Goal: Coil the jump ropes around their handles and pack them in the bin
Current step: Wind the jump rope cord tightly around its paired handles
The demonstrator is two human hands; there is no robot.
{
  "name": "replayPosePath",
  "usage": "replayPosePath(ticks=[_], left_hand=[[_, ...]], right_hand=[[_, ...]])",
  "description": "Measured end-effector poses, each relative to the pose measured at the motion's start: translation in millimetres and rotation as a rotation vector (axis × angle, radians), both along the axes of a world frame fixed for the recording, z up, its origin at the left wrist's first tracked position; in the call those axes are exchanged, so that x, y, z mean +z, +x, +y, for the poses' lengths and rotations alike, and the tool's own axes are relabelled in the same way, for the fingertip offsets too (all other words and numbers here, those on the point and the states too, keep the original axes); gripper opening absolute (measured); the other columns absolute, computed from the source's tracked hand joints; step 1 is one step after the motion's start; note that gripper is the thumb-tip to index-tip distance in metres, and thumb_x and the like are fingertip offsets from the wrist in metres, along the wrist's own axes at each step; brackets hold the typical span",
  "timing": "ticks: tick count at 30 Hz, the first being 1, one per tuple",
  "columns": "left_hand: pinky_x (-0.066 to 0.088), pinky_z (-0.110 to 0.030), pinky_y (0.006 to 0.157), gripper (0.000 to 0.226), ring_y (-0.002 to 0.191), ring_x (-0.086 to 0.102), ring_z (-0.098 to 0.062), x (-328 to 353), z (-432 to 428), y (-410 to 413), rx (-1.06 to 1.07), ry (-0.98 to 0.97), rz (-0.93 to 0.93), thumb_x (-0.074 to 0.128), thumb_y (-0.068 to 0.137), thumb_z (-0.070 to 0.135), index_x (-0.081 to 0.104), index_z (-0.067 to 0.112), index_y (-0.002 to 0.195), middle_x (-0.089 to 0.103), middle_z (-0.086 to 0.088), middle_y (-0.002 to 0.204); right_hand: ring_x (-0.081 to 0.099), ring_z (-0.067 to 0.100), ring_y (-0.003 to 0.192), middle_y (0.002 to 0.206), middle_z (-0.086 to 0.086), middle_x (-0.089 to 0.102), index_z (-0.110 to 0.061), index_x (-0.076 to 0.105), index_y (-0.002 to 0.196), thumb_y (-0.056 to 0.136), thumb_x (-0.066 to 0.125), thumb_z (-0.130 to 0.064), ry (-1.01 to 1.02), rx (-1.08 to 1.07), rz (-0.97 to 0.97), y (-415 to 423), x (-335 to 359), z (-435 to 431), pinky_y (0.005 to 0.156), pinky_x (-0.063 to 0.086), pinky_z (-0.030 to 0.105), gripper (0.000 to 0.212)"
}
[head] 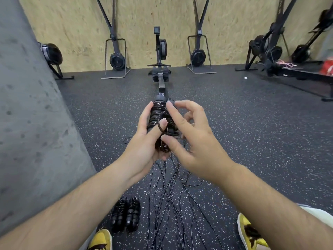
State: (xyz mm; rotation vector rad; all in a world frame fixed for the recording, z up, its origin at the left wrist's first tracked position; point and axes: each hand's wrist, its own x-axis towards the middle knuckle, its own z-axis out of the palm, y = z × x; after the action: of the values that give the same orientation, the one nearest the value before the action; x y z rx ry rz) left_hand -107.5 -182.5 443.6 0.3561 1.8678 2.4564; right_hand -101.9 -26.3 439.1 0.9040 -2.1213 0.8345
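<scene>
Head view: person's left grip (pixel 146 141) is closed round a pair of black jump rope handles (pixel 159 103), held upright at chest level over the gym floor (pixel 252 123), w/ black cord coil (pixel 156 116) wound round both handles. One cord loop sits over the left thumb. Right grip (pixel 194 141) is beside it, index tip on the upper end of the coil and thumb against the lower end, other fingers spread and loosely bent; can't tell if it pinches any cord, as that area is blurred.

Cord runs from the bottom of the held bundle down to the floor, where loose ropes (pixel 171 204) lie in long overlapping strands btwn the person's feet. A finished bundle (pixel 126 215), two handles side by side wrapped in cord, lies on the floor just left of the strands, near the left yellow shoe (pixel 101 239); the right yellow shoe (pixel 250 231) is on the far side of the strands.

Background: rowing machine (pixel 159 51) straight ahead, its rail pointing toward the camera, more exercise machines along the chipboard wall (pixel 72 24), and a grey concrete wall (pixel 27 123) at left.
</scene>
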Motion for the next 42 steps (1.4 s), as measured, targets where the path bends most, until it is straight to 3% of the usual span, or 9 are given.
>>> replayPosePath(ticks=[2,5,8,14,21,28,36,40,42], left_hand=[[0.035,-0.029,0.048,0.059,0.066,0.060,-0.021,-0.9,0.2,-3.6,-0.023,0.015,0.014,0.055,0.100,0.029,0.030,0.056,0.147,0.073,-0.006,0.104],[0.034,-0.028,0.047,0.057,0.064,0.060,-0.027,0.0,-1.5,-10.2,-0.062,0.054,0.014,0.052,0.101,0.031,0.029,0.061,0.144,0.071,-0.011,0.103],[0.033,-0.029,0.050,0.053,0.065,0.060,-0.029,2.5,-5.5,-17.9,-0.060,0.079,-0.016,0.050,0.100,0.039,0.030,0.064,0.142,0.071,-0.014,0.103],[0.032,-0.032,0.054,0.045,0.066,0.059,-0.030,-1.0,-8.7,-33.3,-0.049,0.086,-0.032,0.045,0.095,0.052,0.036,0.067,0.137,0.071,-0.017,0.108],[0.031,-0.032,0.052,0.049,0.064,0.060,-0.030,-3.3,-9.5,-40.5,-0.050,0.049,-0.035,0.043,0.092,0.054,0.034,0.065,0.139,0.072,-0.016,0.111],[0.033,-0.030,0.050,0.054,0.064,0.059,-0.030,-12.4,-13.3,-40.9,-0.044,0.022,-0.035,0.045,0.090,0.054,0.032,0.064,0.141,0.070,-0.015,0.101],[0.032,-0.031,0.050,0.041,0.065,0.056,-0.029,-9.0,-23.0,-32.7,-0.070,0.073,-0.041,0.046,0.101,0.043,0.041,0.065,0.135,0.068,-0.015,0.101],[0.032,-0.033,0.053,0.057,0.068,0.054,-0.032,-4.2,-28.0,-33.3,-0.101,0.179,-0.042,0.047,0.092,0.022,0.047,0.059,0.136,0.066,-0.022,0.105],[0.032,-0.033,0.052,0.061,0.066,0.054,-0.032,-2.3,-27.9,-32.8,-0.099,0.195,-0.048,0.046,0.087,0.021,0.049,0.059,0.135,0.067,-0.023,0.102]], right_hand=[[0.046,0.022,0.114,0.132,0.007,0.051,-0.007,0.043,0.149,0.099,0.060,-0.018,0.008,0.034,0.057,-6.3,1.2,4.4,0.105,0.039,0.033,0.054],[0.057,0.026,0.104,0.113,0.004,0.064,-0.006,0.060,0.135,0.092,0.069,-0.003,-0.127,0.049,0.066,-13.3,1.4,9.2,0.093,0.048,0.036,0.044],[0.062,0.022,0.092,0.098,-0.001,0.068,-0.008,0.072,0.119,0.088,0.074,-0.004,-0.238,0.001,0.044,-21.0,1.7,14.2,0.081,0.051,0.035,0.031],[0.056,0.013,0.073,0.077,-0.005,0.064,-0.012,0.080,0.096,0.089,0.076,-0.015,-0.132,-0.030,-0.165,-38.7,9.2,19.4,0.066,0.040,0.019,0.008],[0.048,0.009,0.069,0.070,-0.010,0.057,-0.014,0.077,0.083,0.094,0.066,-0.023,0.100,-0.140,-0.136,-43.0,13.9,21.8,0.061,0.040,0.023,0.017],[0.050,0.011,0.069,0.069,-0.009,0.056,-0.015,0.073,0.078,0.093,0.065,-0.024,0.134,-0.122,-0.144,-38.8,8.3,13.1,0.060,0.044,0.028,0.020],[0.061,0.011,0.072,0.069,-0.008,0.064,-0.020,0.076,0.073,0.087,0.076,-0.017,-0.163,-0.036,-0.316,-31.1,-5.4,-10.8,0.065,0.045,0.024,0.014],[0.063,0.008,0.065,0.066,-0.002,0.067,-0.013,0.076,0.074,0.083,0.077,-0.002,-0.514,0.070,-0.524,-27.7,-7.1,-24.6,0.065,0.044,0.017,0.014],[0.064,0.014,0.064,0.067,0.005,0.067,-0.011,0.076,0.076,0.082,0.076,0.001,-0.640,0.128,-0.596,-26.7,-11.4,-29.3,0.066,0.048,0.024,0.014]])
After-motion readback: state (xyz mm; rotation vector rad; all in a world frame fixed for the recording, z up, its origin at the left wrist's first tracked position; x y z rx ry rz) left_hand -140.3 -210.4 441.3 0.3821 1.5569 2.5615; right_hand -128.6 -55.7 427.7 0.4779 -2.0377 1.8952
